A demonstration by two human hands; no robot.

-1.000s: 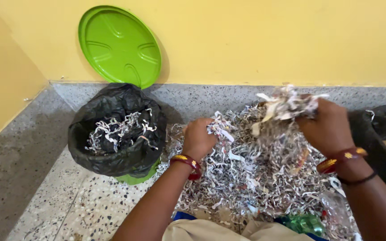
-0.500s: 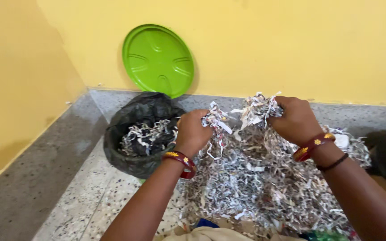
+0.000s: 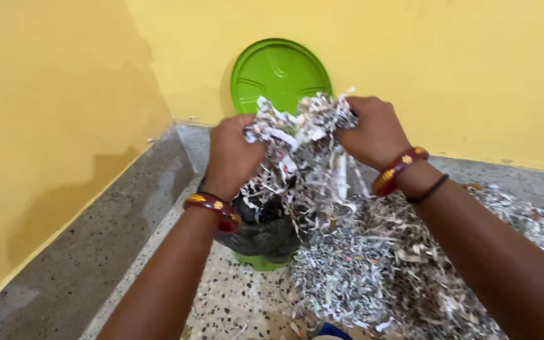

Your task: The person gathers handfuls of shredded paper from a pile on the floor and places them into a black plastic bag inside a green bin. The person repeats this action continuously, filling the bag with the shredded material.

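Shreds held over the bin
Left hand (image 3: 233, 154) and right hand (image 3: 373, 132) clutch one clump of shreds (image 3: 300, 126) above the black-lined bin (image 3: 262, 236); round green lid (image 3: 279, 72) leans on the yellow wall.

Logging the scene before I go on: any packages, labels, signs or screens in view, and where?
None in view. Only a round green plastic lid leaning on the yellow wall, a green bin with a black liner beneath the hands, and shredded paper heaped on the speckled floor.
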